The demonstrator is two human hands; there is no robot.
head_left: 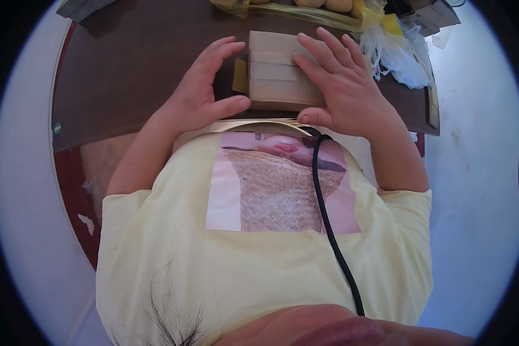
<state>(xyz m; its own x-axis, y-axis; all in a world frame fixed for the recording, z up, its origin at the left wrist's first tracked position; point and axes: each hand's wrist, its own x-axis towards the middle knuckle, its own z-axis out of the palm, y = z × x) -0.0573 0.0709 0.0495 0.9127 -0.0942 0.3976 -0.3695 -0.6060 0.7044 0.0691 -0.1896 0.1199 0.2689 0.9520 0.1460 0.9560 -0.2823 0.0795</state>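
A small brown cardboard box (275,78) with a pale strip of tape across its top sits near the table's front edge, between my hands. My left hand (205,86) is on its left side, with thumb and fingers spread apart and nothing held. The left thumb tip is close to the box's lower left corner; whether it touches I cannot tell. My right hand (343,81) lies over the box's right side, fingers stretched out and apart, some fingertips over its top. Its thumb points in at the near right corner. A flat yellow piece (240,75) stands out at the box's left edge.
The dark brown table (138,75) spreads to the left. A yellow plastic bag (305,16) with several round tan things lies at the back. White plastic bags (406,57) and a cardboard carton (429,17) are at the back right. A black cable (328,225) runs down my front.
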